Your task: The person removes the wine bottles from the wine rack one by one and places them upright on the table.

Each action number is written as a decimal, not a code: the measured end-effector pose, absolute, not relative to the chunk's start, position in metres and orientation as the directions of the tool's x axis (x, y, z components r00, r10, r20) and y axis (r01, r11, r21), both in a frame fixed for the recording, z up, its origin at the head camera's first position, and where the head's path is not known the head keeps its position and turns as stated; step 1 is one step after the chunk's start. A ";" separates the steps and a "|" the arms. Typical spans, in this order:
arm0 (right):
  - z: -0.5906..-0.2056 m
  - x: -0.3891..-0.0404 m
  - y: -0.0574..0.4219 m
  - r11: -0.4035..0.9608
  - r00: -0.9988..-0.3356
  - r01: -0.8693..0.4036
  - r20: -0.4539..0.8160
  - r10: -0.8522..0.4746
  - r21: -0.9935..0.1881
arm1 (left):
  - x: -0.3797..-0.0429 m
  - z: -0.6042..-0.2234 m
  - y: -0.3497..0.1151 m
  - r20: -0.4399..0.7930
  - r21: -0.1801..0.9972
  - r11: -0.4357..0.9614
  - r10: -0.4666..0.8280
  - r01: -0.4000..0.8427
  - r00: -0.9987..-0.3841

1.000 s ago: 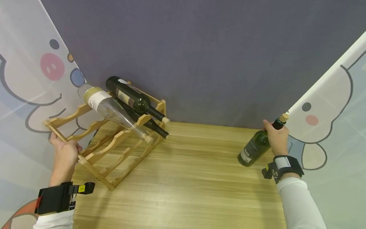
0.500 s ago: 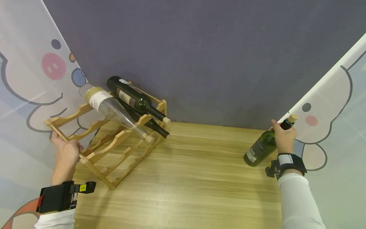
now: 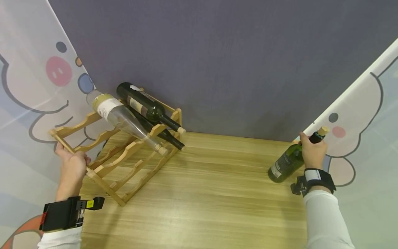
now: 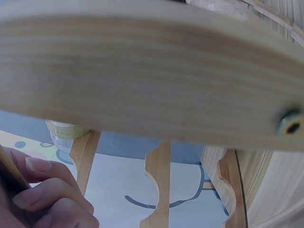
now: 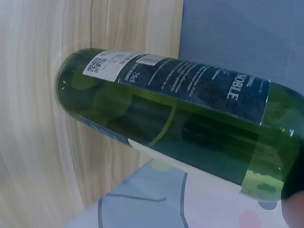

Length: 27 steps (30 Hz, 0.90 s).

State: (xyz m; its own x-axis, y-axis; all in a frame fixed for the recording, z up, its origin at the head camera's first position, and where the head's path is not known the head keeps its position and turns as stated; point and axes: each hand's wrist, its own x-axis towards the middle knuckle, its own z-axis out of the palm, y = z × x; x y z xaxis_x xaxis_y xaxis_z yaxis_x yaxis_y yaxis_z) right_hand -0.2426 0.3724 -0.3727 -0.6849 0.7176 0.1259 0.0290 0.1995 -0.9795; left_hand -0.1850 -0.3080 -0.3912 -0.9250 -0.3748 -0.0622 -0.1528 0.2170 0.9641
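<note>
My left hand (image 3: 73,164) grips the near left rail of a wooden wine rack (image 3: 107,169); its curled fingers (image 4: 57,190) show in the left wrist view. On the rack's top lie a clear wine bottle (image 3: 124,121) with a yellow-and-white label and a dark wine bottle (image 3: 141,103), both corked and pointing right. Another dark bottle (image 3: 174,140) rests lower down. At the right, my right hand (image 3: 313,152) holds a green wine bottle (image 3: 286,164) by its neck. Its base is at the tabletop, and its dark label (image 5: 194,88) shows in the right wrist view.
A light wood table (image 3: 211,193) spreads between the rack and the green bottle. Behind it rises a grey panel (image 3: 224,69). Cartoon-printed sheets close in the left side (image 3: 25,83) and the right side (image 3: 367,138), the latter near my right hand.
My right hand and the green bottle have moved a little to the right and slightly nearer to me. The left hand keeps its grip, and the rack with its bottles stays put.
</note>
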 end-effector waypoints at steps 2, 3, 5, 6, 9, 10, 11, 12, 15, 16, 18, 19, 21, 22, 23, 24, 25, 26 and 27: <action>-0.372 -0.241 0.373 0.198 -0.687 0.040 0.117 0.717 -0.979 | -0.185 -0.391 -0.308 -0.066 0.962 0.222 -0.376 -0.159 -0.924; -0.372 -0.241 0.373 0.200 -0.687 0.041 0.118 0.717 -0.979 | -0.185 -0.391 -0.308 -0.068 0.961 0.226 -0.376 -0.163 -0.924; -0.371 -0.241 0.373 0.202 -0.689 0.036 0.122 0.714 -0.979 | -0.184 -0.391 -0.308 -0.069 0.960 0.226 -0.376 -0.164 -0.924; -0.371 -0.241 0.372 0.210 -0.690 0.037 0.127 0.713 -0.977 | -0.184 -0.391 -0.308 -0.068 0.960 0.226 -0.376 -0.163 -0.924; -0.371 -0.242 0.372 0.249 -0.690 0.047 0.149 0.709 -0.967 | -0.182 -0.391 -0.308 -0.063 0.961 0.227 -0.378 -0.158 -0.924; -0.371 -0.242 0.372 0.270 -0.688 0.056 0.159 0.708 -0.961 | -0.182 -0.391 -0.308 -0.062 0.961 0.228 -0.378 -0.157 -0.924; -0.372 -0.242 0.372 0.294 -0.685 0.070 0.168 0.709 -0.953 | -0.182 -0.391 -0.308 -0.060 0.960 0.232 -0.378 -0.157 -0.924; -0.373 -0.242 0.371 0.316 -0.681 0.084 0.177 0.711 -0.945 | -0.182 -0.391 -0.308 -0.058 0.959 0.235 -0.377 -0.156 -0.924; -0.373 -0.242 0.371 0.368 -0.669 0.128 0.193 0.718 -0.921 | -0.182 -0.390 -0.308 -0.056 0.955 0.252 -0.370 -0.158 -0.927; -0.373 -0.242 0.371 0.364 -0.668 0.134 0.188 0.720 -0.922 | -0.183 -0.390 -0.308 -0.057 0.953 0.256 -0.369 -0.160 -0.928; -0.370 -0.241 0.370 0.354 -0.662 0.127 0.187 0.726 -0.926 | -0.184 -0.390 -0.308 -0.057 0.950 0.266 -0.367 -0.164 -0.928; -0.368 -0.241 0.369 0.339 -0.657 0.111 0.187 0.730 -0.934 | -0.184 -0.390 -0.308 -0.060 0.948 0.271 -0.367 -0.168 -0.928; -0.362 -0.241 0.366 0.313 -0.639 0.054 0.208 0.740 -0.948 | -0.184 -0.390 -0.308 -0.063 0.944 0.280 -0.369 -0.175 -0.927; -0.357 -0.240 0.363 0.314 -0.623 0.010 0.240 0.745 -0.949 | -0.184 -0.390 -0.308 -0.064 0.945 0.275 -0.368 -0.174 -0.928; -0.353 -0.241 0.362 0.325 -0.601 -0.018 0.270 0.752 -0.945 | -0.184 -0.389 -0.308 -0.065 0.947 0.271 -0.366 -0.174 -0.928; -0.348 -0.242 0.361 0.341 -0.577 -0.042 0.302 0.759 -0.939 | -0.184 -0.389 -0.308 -0.067 0.948 0.267 -0.365 -0.173 -0.929; -0.344 -0.243 0.361 0.369 -0.548 -0.061 0.341 0.764 -0.927 | -0.185 -0.389 -0.309 -0.069 0.949 0.263 -0.363 -0.173 -0.929; -0.340 -0.244 0.360 0.407 -0.519 -0.065 0.379 0.766 -0.911 | -0.185 -0.388 -0.309 -0.070 0.950 0.261 -0.361 -0.173 -0.930; -0.335 -0.246 0.360 0.450 -0.486 -0.071 0.425 0.764 -0.890 | -0.184 -0.388 -0.309 -0.072 0.951 0.256 -0.361 -0.173 -0.930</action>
